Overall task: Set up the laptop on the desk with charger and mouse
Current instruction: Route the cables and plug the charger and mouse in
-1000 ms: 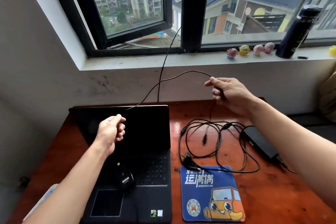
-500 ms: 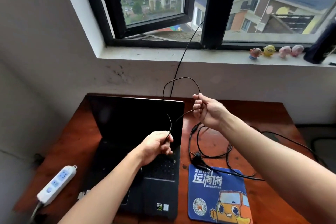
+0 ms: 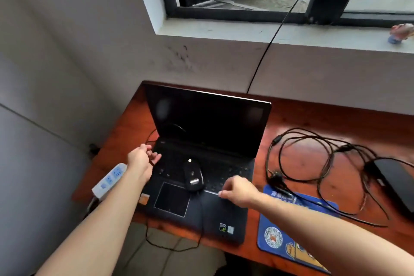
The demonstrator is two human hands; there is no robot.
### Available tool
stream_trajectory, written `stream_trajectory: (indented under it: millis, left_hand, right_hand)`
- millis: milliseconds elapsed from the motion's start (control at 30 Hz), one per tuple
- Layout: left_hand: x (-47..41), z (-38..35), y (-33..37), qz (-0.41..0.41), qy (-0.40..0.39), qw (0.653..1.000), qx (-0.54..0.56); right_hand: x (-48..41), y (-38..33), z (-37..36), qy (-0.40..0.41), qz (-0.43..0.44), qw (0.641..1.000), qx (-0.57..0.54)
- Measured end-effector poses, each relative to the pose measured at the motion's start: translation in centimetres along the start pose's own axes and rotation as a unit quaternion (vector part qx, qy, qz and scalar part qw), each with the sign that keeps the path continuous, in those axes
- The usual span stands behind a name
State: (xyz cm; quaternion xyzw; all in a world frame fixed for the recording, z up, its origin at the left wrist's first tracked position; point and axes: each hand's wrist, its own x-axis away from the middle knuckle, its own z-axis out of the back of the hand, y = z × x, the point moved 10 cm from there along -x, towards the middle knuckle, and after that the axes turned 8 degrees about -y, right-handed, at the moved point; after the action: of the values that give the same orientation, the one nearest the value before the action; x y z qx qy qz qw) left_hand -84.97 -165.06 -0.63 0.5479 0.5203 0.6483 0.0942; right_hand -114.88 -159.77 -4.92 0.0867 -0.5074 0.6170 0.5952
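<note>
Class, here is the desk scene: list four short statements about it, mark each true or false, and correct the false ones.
1. The mouse rests on the laptop. True.
2. The laptop is closed. False: its lid stands open, with the screen dark.
3. The blue mouse pad lies to the right of the laptop. True.
4. The charger brick sits on the mouse pad. False: it lies on the desk at the far right, beyond the coiled cable.

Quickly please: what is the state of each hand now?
Left hand: pinches the thin black cable beside the black laptop.
Right hand: holds nothing; loosely curled fingertips touch the laptop.
</note>
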Motion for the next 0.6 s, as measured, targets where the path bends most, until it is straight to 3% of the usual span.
stream_trajectory:
  millis: [133, 267, 467, 600]
  left_hand:
    - [-0.6, 3.2, -3.9, 0.067, 0.05, 0.989, 0.118]
    - [-0.2, 3.5, -5.0, 0.075, 0.048, 0.979, 0.184]
    - [1.3, 1.7, -5.0, 0.104, -0.032, 0.988, 0.111]
    - [2.3, 1.1, -7.1, 0.146, -0.039, 0.988, 0.021]
  right_hand:
    - [-2.2, -2.5, -5.3, -0.008, -0.014, 0.995, 0.102]
    - [-3.4, -3.7, -7.7, -0.019, -0.01, 0.991, 0.13]
    - [-4.2, -1.9, -2.0, -0.044, -0.024, 0.993, -0.103]
    - [-4.6, -1.3, 6.1, 0.026, -0.013, 0.953, -0.301]
